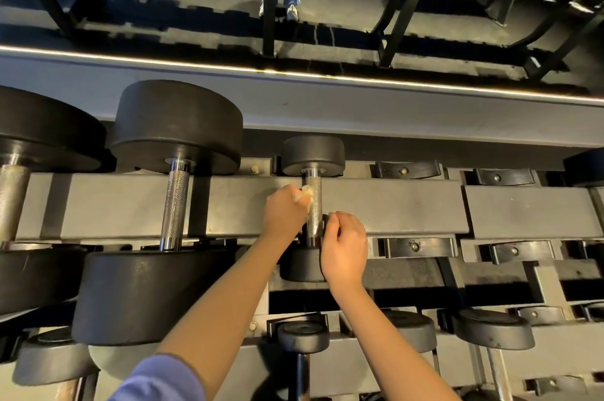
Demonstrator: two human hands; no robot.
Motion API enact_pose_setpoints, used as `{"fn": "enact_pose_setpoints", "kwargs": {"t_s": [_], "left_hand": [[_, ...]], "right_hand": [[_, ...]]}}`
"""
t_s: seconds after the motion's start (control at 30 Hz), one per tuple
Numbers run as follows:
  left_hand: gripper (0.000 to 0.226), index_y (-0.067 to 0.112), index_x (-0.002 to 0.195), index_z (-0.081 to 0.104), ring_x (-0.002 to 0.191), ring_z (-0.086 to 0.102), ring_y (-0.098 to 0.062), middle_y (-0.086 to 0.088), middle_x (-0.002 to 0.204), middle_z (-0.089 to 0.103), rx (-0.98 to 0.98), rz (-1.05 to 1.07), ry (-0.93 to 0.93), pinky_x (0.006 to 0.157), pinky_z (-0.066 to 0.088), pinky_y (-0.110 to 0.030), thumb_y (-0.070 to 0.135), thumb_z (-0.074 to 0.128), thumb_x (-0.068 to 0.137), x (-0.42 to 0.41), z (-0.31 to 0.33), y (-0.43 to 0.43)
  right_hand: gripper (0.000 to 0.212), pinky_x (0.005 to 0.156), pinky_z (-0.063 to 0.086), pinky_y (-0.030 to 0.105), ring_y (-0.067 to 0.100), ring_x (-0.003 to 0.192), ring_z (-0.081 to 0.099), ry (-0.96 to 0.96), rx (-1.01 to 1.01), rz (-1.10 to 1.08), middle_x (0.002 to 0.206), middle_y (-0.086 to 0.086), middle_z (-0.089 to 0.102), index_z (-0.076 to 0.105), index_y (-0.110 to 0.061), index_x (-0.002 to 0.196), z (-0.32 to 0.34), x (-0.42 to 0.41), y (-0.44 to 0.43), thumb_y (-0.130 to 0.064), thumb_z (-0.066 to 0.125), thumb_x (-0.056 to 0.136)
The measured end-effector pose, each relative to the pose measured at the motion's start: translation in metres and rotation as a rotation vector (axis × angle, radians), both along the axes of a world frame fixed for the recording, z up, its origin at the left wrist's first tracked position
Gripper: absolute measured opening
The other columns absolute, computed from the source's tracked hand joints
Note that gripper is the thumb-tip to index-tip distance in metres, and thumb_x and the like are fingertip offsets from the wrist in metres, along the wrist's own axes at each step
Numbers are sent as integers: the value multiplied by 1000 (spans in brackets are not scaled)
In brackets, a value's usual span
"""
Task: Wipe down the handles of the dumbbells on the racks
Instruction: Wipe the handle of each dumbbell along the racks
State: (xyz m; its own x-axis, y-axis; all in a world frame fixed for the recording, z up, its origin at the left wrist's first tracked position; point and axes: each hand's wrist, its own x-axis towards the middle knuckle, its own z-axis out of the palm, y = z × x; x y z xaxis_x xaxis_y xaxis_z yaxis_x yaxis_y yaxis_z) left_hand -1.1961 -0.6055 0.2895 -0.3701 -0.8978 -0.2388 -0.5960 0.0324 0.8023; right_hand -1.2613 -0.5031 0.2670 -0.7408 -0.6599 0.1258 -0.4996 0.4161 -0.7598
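The left hand [287,209] pinches a small pale cloth [307,193] in curled fingers, pressing it to the knurled handle [314,207] just right of it on the rack [392,207], while the right hand [344,247] curls round that handle's near end, likely to keep the small dumbbell [313,155] from rolling.

We see a grey rack [392,207], large dumbbell [175,126] lying across its left part, small dumbbell [313,154] at centre, black cradles [418,247] along our right.
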Motion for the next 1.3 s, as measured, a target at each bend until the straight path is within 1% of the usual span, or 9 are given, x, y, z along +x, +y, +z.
{"fn": "enact_pose_setpoints", "kwargs": {"t_s": [0.13, 0.27, 0.4, 0.57, 0.77, 0.97, 1.1, 1.2, 1.3], "left_hand": [[30, 15, 65, 52, 55, 48, -8, 3, 62, 51, 73, -100, -35, 50, 37, -14, 22, 57, 93, 14, -6, 10], [25, 12, 68, 56, 63, 52, -14, 1, 64, 52, 109, -77, 11, 57, 43, -23, 21, 61, 91, 21, -15, 16], [22, 9, 75, 58, 60, 52, -12, 2, 65, 55, 86, 61, 85, 52, 38, -19, 23, 58, 92, 9, -5, 11], [24, 4, 74, 59, 60, 48, -15, -1, 64, 53, 78, -32, -11, 53, 37, -24, 22, 59, 90, 11, -4, 17], [26, 17, 64, 58, 75, 56, -16, 1, 70, 57, 167, -160, -86, 69, 43, -24, 13, 58, 91, 27, 1, 29], [18, 9, 85, 70, 74, 59, -14, -1, 77, 63, 124, -121, -30, 68, 46, -22, 20, 57, 92, 24, 20, 20], [25, 8, 83, 70, 73, 59, -12, -2, 77, 65, 97, -216, -8, 63, 39, -13, 25, 56, 94, 18, 33, 15], [23, 20, 71, 61, 65, 53, -10, 5, 66, 56, -5, -236, -30, 56, 35, -10, 22, 56, 93, 15, 40, 13], [17, 13, 102, 66, 86, 60, -16, -4, 92, 65, -89, -168, 17, 74, 43, -18, 21, 54, 94, 14, 46, 7]], "right_hand": [[25, 73, 46, 35, 15, 79, 52, 8, 2, -7, 78, -3, 59, 64, -11, 80, 1, 1, 0, -13, 45, 97], [26, 72, 45, 35, 15, 77, 51, 7, 1, -8, 76, -4, 57, 62, -10, 77, 2, 1, 0, -13, 45, 97], [28, 70, 44, 33, 14, 74, 50, 2, 0, -7, 73, -5, 55, 59, -12, 74, 2, 1, -1, -14, 43, 97], [33, 64, 39, 31, 15, 68, 46, 30, -39, 3, 67, -6, 49, 48, -19, 66, 3, 1, 0, -29, 29, 92], [31, 66, 41, 33, 16, 70, 48, 35, -38, -2, 69, -4, 52, 52, -17, 68, 0, 0, -1, -23, 35, 94], [33, 73, 46, 34, 14, 80, 55, 45, -22, 62, 83, -3, 64, 68, -13, 84, -1, 1, 0, -26, 39, 94], [21, 73, 48, 25, 11, 85, 60, -262, -84, 129, 90, -3, 68, 70, -16, 100, 10, -2, 0, -18, 49, 97], [15, 73, 50, 22, 10, 82, 62, -492, -148, 82, 88, -1, 69, 69, -14, 99, 24, -7, -9, -13, 55, 94], [8, 69, 49, 20, 11, 78, 62, -480, -120, 19, 82, -2, 67, 68, -16, 92, 34, -19, -21, -15, 60, 92]]}}
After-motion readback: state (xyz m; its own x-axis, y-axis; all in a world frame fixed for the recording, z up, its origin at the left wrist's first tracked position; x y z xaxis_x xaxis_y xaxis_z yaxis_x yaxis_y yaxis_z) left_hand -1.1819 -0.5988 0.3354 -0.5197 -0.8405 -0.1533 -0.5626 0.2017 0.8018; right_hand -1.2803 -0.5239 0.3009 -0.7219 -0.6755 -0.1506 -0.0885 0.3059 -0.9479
